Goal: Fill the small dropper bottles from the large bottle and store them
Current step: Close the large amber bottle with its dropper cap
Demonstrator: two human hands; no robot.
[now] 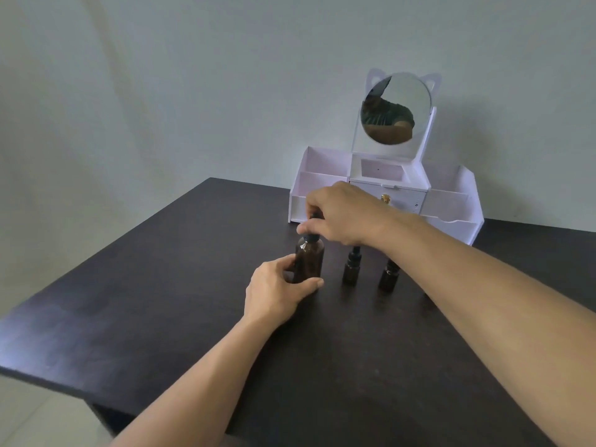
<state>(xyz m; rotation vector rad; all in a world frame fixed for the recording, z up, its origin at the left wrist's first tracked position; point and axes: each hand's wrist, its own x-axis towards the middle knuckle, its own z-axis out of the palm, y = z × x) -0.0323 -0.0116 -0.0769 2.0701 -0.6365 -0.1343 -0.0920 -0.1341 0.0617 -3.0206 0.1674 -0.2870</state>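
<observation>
While gripped, large bottle (309, 259) mid-table (161, 285).

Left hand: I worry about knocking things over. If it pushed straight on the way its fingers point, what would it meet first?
The left hand already grips the large bottle, so that comes first. Beyond it probably stands the white organizer, though depth is unclear.

Both forearms bare, no sleeves, watch or rings on left hand (277, 287) or right hand (342, 214). Mirror reflection (387, 116) shows dark green short-sleeved top w/ thin stripes
</observation>
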